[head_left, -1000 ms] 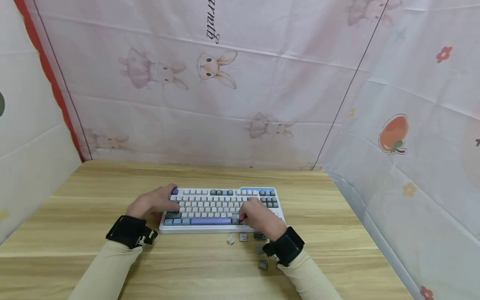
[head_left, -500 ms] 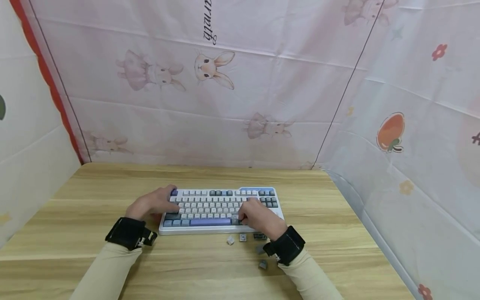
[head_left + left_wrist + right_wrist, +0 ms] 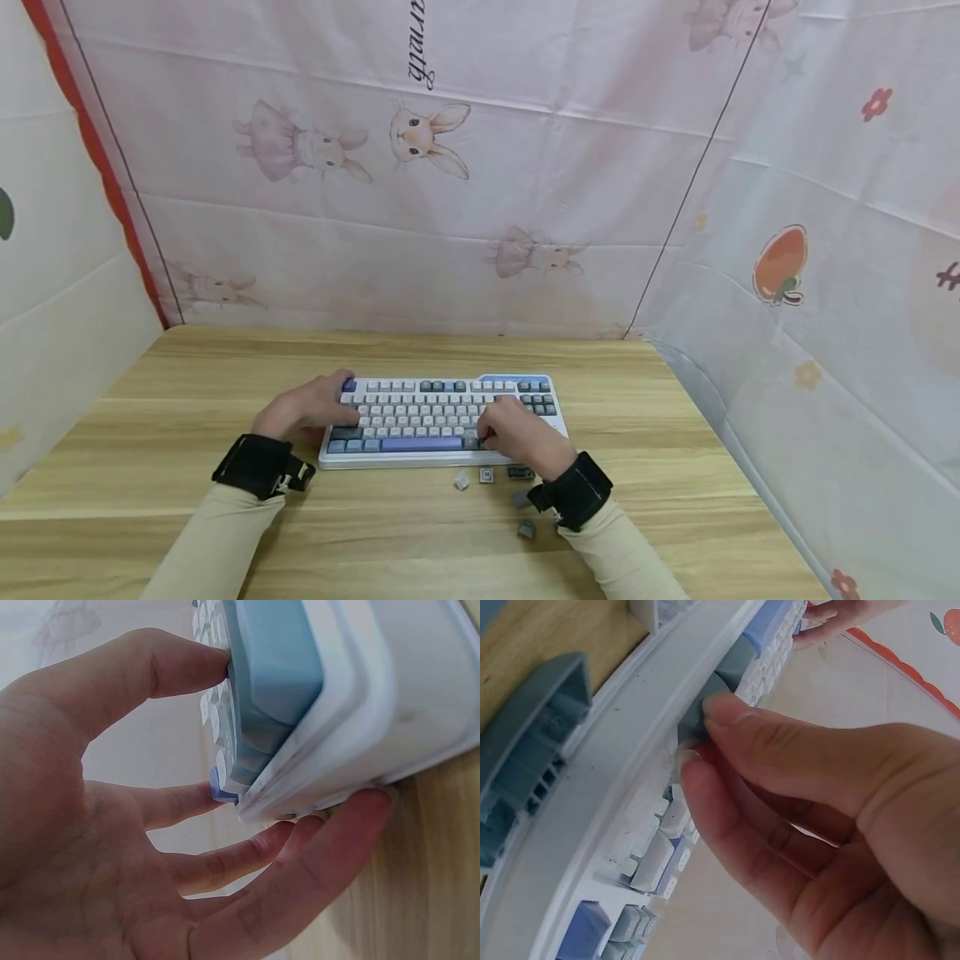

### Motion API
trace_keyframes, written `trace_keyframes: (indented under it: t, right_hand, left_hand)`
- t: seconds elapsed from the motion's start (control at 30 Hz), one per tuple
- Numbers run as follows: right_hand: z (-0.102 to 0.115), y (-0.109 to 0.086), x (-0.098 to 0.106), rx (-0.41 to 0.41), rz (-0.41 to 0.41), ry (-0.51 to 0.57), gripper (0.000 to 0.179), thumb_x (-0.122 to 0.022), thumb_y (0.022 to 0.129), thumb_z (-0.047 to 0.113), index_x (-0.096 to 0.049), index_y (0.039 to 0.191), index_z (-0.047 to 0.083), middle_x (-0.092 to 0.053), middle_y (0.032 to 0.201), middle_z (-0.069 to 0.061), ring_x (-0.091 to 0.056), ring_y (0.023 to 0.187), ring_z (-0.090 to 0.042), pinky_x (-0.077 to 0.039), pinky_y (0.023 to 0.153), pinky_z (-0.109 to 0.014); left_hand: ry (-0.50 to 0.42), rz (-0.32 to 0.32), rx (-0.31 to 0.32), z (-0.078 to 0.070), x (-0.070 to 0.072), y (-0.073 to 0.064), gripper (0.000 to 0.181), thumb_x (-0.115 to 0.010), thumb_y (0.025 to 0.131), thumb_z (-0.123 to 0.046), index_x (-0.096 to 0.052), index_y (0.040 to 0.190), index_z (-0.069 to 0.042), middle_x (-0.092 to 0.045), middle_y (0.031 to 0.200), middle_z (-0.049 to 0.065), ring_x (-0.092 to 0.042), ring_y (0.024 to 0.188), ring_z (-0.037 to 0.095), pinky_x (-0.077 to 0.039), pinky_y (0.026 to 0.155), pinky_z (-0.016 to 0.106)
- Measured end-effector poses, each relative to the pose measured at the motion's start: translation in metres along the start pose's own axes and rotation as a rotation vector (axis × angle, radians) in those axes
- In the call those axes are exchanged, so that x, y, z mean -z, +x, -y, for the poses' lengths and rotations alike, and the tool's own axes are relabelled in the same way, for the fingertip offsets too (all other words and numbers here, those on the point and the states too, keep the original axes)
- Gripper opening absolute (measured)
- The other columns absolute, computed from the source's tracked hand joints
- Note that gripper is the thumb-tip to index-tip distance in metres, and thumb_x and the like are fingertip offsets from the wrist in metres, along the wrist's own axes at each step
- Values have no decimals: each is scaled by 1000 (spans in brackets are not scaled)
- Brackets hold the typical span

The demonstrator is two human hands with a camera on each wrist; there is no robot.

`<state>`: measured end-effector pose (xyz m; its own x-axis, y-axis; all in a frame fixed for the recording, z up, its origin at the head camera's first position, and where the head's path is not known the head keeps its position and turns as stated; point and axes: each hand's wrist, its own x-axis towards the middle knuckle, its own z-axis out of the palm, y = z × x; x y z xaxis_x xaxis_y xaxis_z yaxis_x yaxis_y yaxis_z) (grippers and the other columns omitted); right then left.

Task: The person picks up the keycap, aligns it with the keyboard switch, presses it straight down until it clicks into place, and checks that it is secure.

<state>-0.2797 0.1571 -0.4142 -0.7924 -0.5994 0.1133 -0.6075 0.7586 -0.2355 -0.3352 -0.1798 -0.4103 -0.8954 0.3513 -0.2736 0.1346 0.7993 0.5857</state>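
Pinching a grey keycap (image 3: 694,716) between thumb and index finger, the right hand (image 3: 521,433) works at the front row of the keyboard (image 3: 375,462), which lies flat beneath both sets of fingers. Leftward from that pinch come another grey key and then the purple space bar (image 3: 422,444); to its right, the wrist view shows a pale stretch that seems to lack caps. The left hand (image 3: 303,406) holds the keyboard's left end, its fingers spread and bent about it: thumb on the keys, index fingertip at the purple corner key (image 3: 217,787), little finger low against the side. Nearer the person than the right fingertips, loose caps lie on the table (image 3: 360,542): a tilted white cap (image 3: 461,480) off to the left, a square framed cap (image 3: 487,475) in front, a long dark cap (image 3: 521,472) close by the wrist, and a small grey cap (image 3: 526,529) farthest toward the person. The step in hand looks like taking off or refitting one key; these stills cannot settle which. Either way, the next move probably calls for a straight, level lift or press, with the left fingers bracing the case against sliding.
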Motion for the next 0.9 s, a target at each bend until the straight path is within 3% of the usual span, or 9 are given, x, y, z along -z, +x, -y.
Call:
trace_keyframes:
  t: [0.37, 0.47, 0.67, 0.9]
  right_hand:
    - [0, -5, 6, 0, 8, -4, 10, -78, 88, 0, -80, 85, 9, -75, 81, -2, -49, 65, -2, -45, 63, -20]
    - [0, -6, 8, 10, 2, -6, 10, -78, 87, -1, -79, 86, 9, -75, 82, -1, -52, 65, -3, -46, 64, -21]
    - [1, -10, 11, 25, 22, -8, 12, -78, 86, -1, -82, 94, 7, -79, 92, -5, -72, 80, -13, -57, 72, -23]
    - [2, -13, 15, 16, 58, 31, 16, -78, 87, -1, -81, 100, 8, -80, 99, -7, -75, 85, -18, -58, 75, -23]
  left_hand:
    - [2, -1, -4, -1, 0, -1, 86, -70, 92, -25, -24, 157, 6, -46, 148, 35, -53, 122, 39, -51, 95, 53]
    - [-9, 1, -5, 0, 0, -1, 87, -70, 92, -24, -22, 158, 6, -45, 148, 36, -53, 124, 39, -51, 96, 53]
    - [-21, 7, -9, 0, -1, 0, 88, -69, 92, -23, -20, 159, 6, -44, 149, 36, -52, 125, 40, -49, 100, 55]
    - [-18, 4, 2, 1, 0, 0, 87, -70, 92, -24, -21, 159, 5, -43, 150, 36, -51, 125, 40, -49, 99, 56]
